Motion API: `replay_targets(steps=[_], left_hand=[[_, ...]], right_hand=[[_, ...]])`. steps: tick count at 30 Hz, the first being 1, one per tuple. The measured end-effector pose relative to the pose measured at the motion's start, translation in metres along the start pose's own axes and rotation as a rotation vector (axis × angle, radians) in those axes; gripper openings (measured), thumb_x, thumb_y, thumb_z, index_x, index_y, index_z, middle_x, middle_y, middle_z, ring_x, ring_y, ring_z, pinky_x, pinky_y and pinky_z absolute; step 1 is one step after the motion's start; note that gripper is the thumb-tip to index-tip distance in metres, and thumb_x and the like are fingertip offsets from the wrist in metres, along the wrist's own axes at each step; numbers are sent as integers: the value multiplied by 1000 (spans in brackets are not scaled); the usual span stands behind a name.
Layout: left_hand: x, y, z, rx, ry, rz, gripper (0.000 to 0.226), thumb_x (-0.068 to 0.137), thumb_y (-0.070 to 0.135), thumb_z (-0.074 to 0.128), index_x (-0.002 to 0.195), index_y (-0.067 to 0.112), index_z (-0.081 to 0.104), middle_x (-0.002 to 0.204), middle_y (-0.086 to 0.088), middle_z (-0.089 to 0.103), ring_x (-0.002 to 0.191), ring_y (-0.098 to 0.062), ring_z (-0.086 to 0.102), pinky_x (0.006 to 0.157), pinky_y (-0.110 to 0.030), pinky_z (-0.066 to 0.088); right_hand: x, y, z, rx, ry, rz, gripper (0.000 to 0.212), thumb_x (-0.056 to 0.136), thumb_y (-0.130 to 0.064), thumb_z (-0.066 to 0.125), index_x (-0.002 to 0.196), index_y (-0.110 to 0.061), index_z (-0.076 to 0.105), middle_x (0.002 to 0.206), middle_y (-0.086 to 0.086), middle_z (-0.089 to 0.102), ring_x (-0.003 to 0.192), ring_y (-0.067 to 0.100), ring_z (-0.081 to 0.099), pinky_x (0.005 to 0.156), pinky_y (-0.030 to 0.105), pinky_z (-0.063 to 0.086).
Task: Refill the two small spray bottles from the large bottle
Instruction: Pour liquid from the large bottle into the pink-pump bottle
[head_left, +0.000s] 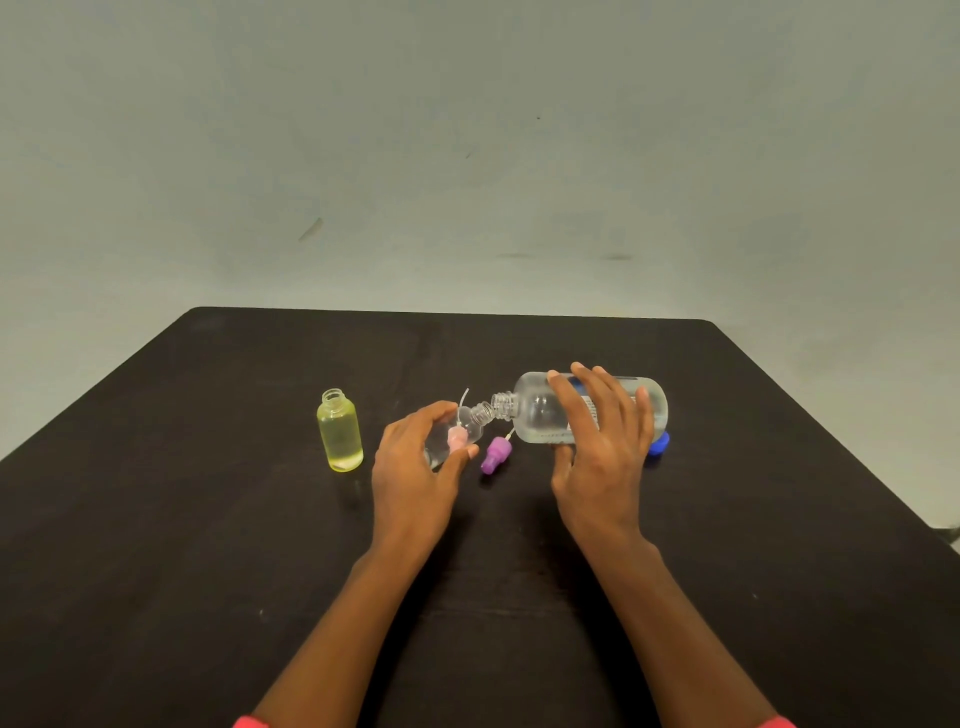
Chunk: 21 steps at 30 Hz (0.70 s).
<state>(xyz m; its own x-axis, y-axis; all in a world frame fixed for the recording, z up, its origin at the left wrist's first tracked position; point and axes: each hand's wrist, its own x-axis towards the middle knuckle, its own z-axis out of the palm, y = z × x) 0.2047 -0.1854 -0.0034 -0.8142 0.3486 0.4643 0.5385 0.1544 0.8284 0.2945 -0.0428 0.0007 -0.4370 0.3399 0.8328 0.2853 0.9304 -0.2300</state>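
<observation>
My right hand (602, 441) grips the large clear bottle (545, 410), tipped on its side with its open threaded neck pointing left. That neck meets the mouth of a small clear bottle (470, 423), which my left hand (415, 467) holds tilted above the table. A pink spray cap (456, 439) shows through or behind the small bottle, by my left fingers. Further left, a small yellow-tinted bottle (340, 431) stands upright and uncapped with liquid inside. A purple spray cap (496, 454) with its thin tube lies between my hands.
A blue cap (658, 444) lies on the dark table (208, 519) just behind my right hand. A pale wall rises behind the table's far edge.
</observation>
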Motion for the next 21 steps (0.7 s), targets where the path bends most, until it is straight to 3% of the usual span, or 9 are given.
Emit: replay_targets(steps=[14,21], left_hand=[[1,-1,0,2,1,-16,39,75,16,74,109,32,62,104,20,60,105,2,48,80,-7,36],[1,0,0,10,1,-14,40,75,17,74,108,33,61,102,22,59,103,4,47,79,-2,34]], right_hand=[[0,0,0,0,8,-5,94,55,21,72,132,-25,43,133,10,55,132,23,39,119,37,5],[0,0,0,-5,13,-13,94,55,21,71,132,-24,43,133,11,55,132,23,38,119,38,6]])
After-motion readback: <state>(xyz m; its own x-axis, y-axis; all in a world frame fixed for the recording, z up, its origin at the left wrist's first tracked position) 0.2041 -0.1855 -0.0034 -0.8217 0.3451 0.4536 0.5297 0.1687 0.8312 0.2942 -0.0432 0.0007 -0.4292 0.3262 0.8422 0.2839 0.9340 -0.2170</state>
